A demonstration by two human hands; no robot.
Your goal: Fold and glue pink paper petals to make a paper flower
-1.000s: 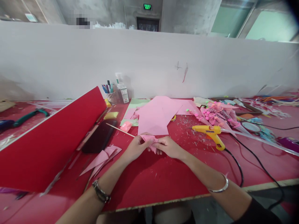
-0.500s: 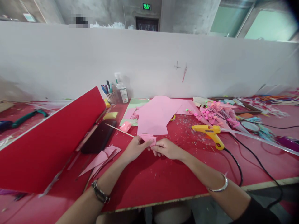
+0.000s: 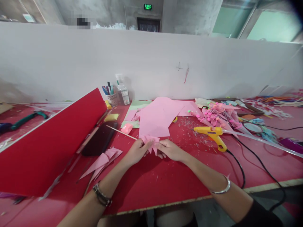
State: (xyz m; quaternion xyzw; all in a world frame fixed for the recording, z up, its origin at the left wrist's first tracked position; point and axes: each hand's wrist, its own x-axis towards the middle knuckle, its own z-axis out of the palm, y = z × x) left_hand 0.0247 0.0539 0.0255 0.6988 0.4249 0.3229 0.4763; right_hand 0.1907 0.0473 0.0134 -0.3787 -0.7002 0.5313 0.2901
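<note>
Between left hand (image 3: pixel 137 151) and right hand (image 3: pixel 170 149), folded pink paper (image 3: pixel 151 141), apparently pinched by both

Even indoor light, soft shadows

We see faint shadows under our forearms, wide-angle bending and a dark corner at upper right, and slight softness toward the edges.

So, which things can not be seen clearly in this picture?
- Folded pink paper: head view, its folds partly covered by the left hand and right hand.
- Bottle label: too small to read.
- Glue gun cable: runs off past the table edge.
</note>
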